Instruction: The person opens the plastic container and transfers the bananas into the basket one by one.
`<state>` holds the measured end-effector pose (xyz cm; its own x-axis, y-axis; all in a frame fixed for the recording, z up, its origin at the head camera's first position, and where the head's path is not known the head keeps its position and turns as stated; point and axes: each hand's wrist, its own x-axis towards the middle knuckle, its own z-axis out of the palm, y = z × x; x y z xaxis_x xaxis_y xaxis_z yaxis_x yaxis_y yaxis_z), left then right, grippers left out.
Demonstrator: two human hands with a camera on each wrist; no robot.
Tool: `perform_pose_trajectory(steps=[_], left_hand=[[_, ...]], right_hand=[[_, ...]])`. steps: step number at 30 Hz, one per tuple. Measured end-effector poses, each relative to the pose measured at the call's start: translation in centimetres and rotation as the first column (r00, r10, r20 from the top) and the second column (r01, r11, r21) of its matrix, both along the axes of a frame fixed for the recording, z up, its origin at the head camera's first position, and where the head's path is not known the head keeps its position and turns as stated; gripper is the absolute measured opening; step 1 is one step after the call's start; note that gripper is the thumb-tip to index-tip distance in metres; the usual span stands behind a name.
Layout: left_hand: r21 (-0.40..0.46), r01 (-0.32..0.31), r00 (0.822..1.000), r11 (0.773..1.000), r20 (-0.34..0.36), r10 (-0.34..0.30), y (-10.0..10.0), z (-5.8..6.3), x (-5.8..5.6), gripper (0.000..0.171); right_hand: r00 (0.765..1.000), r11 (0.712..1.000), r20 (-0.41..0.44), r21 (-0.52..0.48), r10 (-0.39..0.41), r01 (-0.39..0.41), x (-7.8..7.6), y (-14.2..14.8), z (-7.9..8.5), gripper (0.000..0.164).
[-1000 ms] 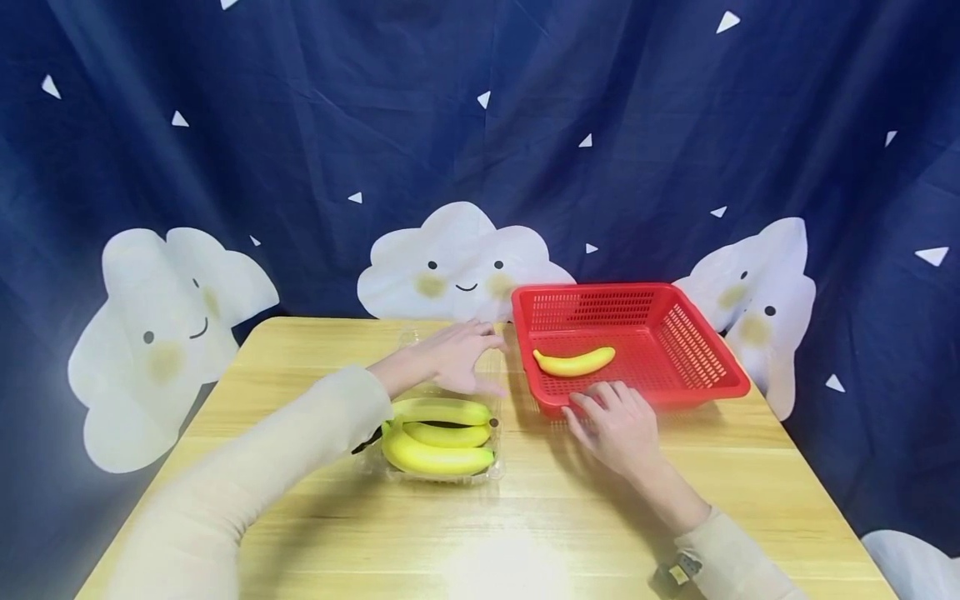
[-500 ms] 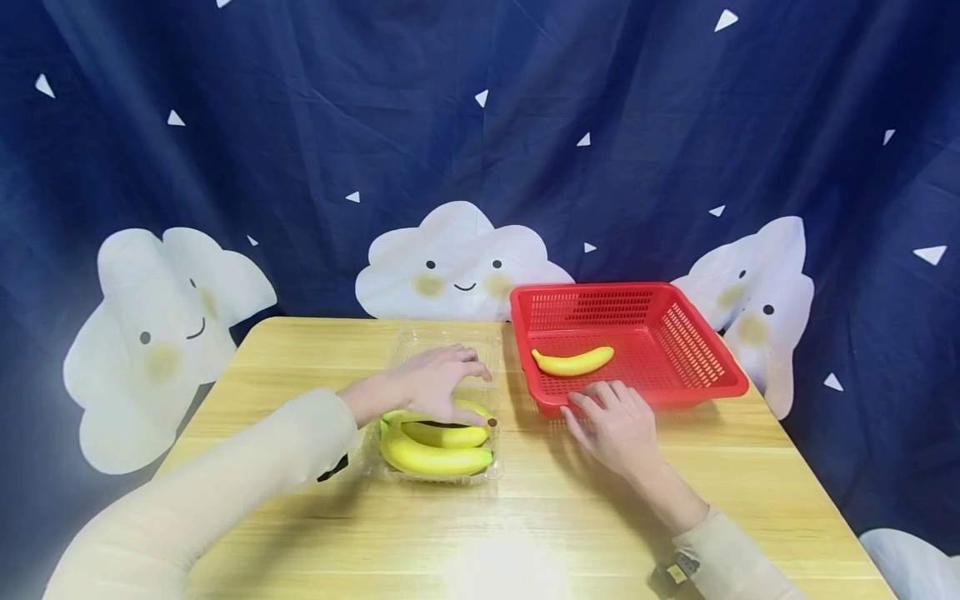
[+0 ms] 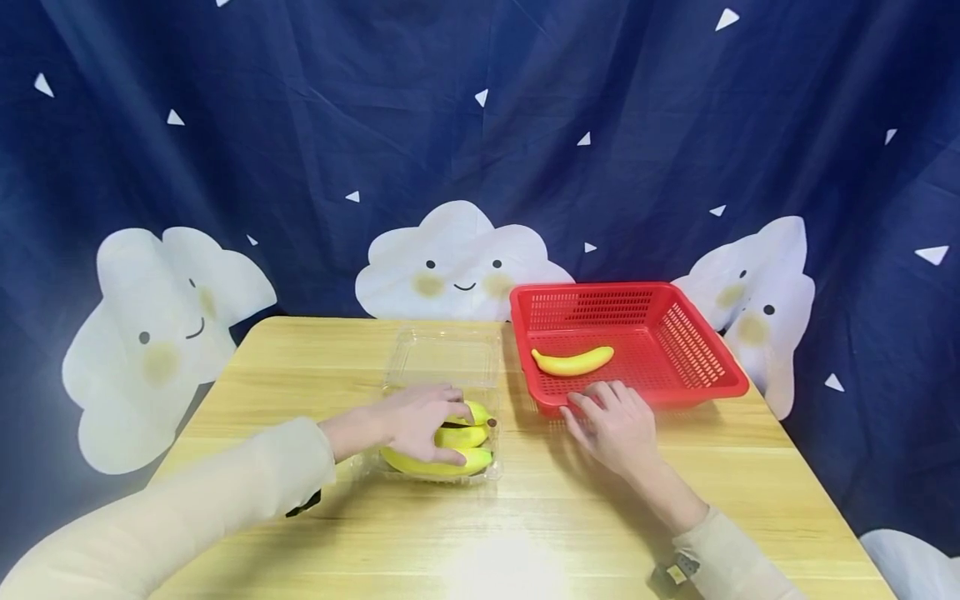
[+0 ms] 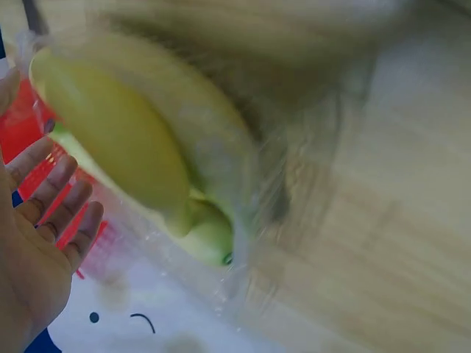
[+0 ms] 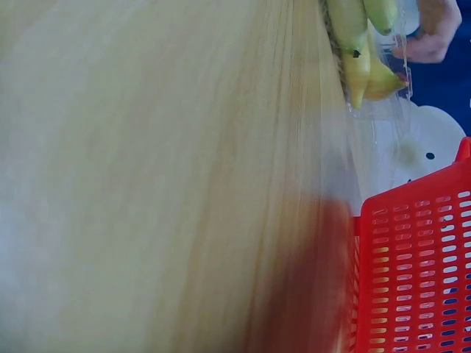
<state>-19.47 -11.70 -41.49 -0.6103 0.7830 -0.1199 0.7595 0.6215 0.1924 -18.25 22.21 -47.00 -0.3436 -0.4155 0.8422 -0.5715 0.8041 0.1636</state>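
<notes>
Several yellow bananas lie side by side in a clear plastic clamshell box, its lid folded back behind. Over them my left hand spreads its fingers and thumb, covering their left ends in the head view. In the left wrist view the fingers are loosely extended beside the bananas, with none gripped. My right hand holds the near rim of a red plastic basket, fingers over the edge and thumb at the outside. One banana rests in the basket's left part.
The box and basket stand on a light wooden table, the basket right of the box and close to the table's back edge. A dark blue curtain with white clouds hangs behind.
My left hand has come back from the lid toward me and lower, and is now over the bananas. The right hand and basket have stayed in place.
</notes>
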Motion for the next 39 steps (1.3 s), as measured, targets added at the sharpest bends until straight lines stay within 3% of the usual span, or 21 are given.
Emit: perform_pose_trajectory(steps=[10, 28, 39], left_hand=[[0.028, -0.002, 1.000, 1.000, 0.007, 0.002, -0.9, -1.8, 1.1, 0.055], [0.036, 0.020, 1.000, 0.999, -0.006, -0.019, -0.6, -2.3, 1.9, 0.040], [0.085, -0.008, 0.999, 0.996, 0.049, 0.004, -0.7, -2.6, 1.8, 0.035]], right_hand=[[1.000, 1.000, -0.003, 0.002, -0.001, 0.001, 0.0, 0.0, -0.1, 0.036], [1.000, 1.000, -0.003, -0.002, -0.004, 0.004, 0.0, 0.1, -0.2, 0.035], [1.000, 1.000, -0.008, -0.002, -0.002, 0.002, -0.1, 0.1, -0.2, 0.036]])
